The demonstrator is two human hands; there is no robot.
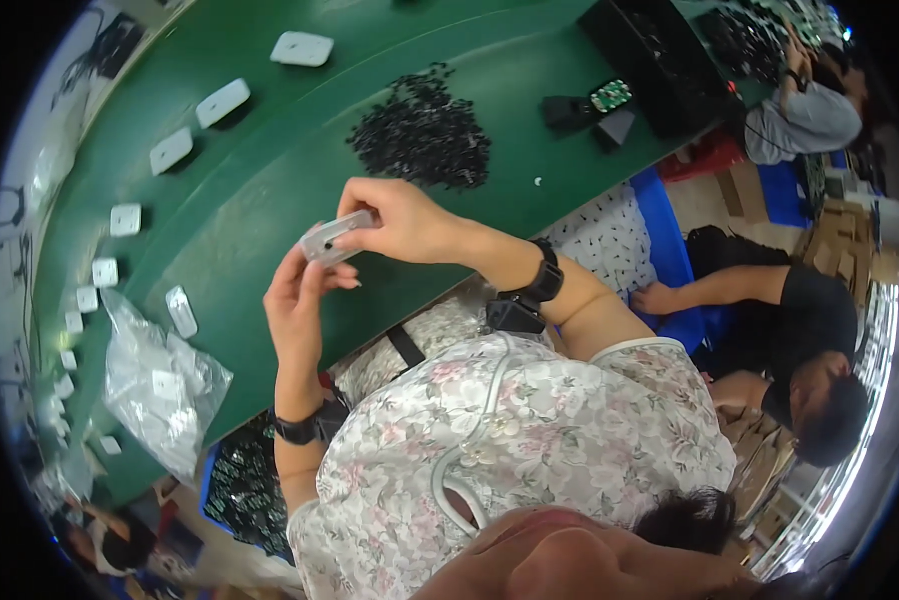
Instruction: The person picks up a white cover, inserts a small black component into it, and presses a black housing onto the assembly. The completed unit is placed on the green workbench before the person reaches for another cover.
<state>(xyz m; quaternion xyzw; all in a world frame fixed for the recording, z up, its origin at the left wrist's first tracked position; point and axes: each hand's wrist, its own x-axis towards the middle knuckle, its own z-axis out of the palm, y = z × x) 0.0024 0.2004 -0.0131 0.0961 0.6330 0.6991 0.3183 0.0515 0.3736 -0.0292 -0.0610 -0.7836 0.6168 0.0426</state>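
The right hand point(400, 222) pinches one end of a flat whitish case point(335, 238) between thumb and curled fingers. The left hand point(295, 290) grips the other end with thumb and fingertips, some of its fingers loosely bent. The case is tilted between the two hands, raised over the near part of the green desk point(270, 200). Dark bands circle both wrists.

Just beyond the right hand, a loose pile of small black parts point(420, 130) lies on the desk. To the left of the left hand are a slim white piece point(182, 312) and a crumpled clear plastic bag point(135, 345). Farther out, a curving line of white cases point(224, 103) runs along the far side and left of the desk.

Off to the right stand a large black box point(660, 70) and, near it, a green circuit board point(611, 95). Past the desk's edge, a co-worker's hand point(658, 298) is at a blue bin point(660, 225).
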